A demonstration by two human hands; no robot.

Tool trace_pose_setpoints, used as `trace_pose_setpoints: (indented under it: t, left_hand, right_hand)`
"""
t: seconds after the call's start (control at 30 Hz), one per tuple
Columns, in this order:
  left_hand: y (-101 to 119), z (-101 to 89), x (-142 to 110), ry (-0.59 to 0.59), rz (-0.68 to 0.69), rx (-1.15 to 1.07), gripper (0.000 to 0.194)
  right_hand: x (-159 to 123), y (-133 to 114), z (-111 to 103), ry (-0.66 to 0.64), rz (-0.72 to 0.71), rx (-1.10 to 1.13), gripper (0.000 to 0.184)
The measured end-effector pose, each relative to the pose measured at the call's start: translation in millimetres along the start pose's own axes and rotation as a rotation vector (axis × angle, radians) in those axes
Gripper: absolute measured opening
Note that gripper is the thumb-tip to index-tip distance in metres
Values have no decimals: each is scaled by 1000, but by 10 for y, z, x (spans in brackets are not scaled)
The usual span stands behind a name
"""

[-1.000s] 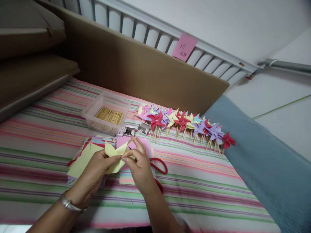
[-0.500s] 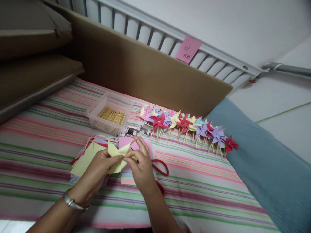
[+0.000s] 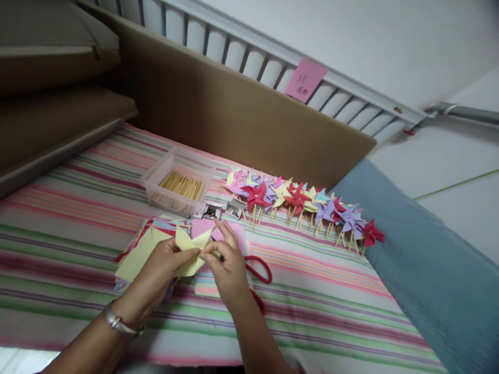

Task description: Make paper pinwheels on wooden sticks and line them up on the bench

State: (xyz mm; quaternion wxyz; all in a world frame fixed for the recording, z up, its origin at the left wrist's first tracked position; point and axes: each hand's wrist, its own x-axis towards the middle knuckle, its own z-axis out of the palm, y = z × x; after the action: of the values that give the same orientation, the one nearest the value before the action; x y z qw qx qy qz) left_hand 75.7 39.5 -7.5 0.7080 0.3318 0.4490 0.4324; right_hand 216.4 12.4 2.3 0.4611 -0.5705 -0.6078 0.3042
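A yellow paper pinwheel (image 3: 188, 240), partly folded, is between my two hands, its points drawn toward the middle. My left hand (image 3: 166, 264) is closed on its left side, thumb pressed near the centre. Thumb and forefinger of my right hand (image 3: 226, 262) pinch it at the centre, with the other fingers raised beside it. Whether a pin is in that pinch cannot be made out. Under my left wrist lies a stack of cut colored paper squares (image 3: 140, 254). Scissors with red handles (image 3: 260, 268) lie partly hidden behind my right hand, on pink and striped sheets (image 3: 202, 227).
A clear plastic box (image 3: 152, 193) holds many thin wooden sticks (image 3: 182, 185). Two small open boxes (image 3: 235, 208) with metal bits stand beside it. Finished pinwheels (image 3: 298, 200) form a long row at the back right. A brown board (image 3: 241, 117) closes off the far side.
The view has shifted slightly. My hands keep nearly the same pinch on the yellow paper pinwheel, and nothing else has visibly moved.
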Motion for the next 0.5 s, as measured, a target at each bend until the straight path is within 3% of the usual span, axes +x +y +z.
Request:
trace_pose_setpoints:
  t: [0.5]
  left_hand:
    - [28, 21, -22, -22, 14, 34, 21]
  right_hand:
    - [-7, 16, 56, 35, 176, 271, 3]
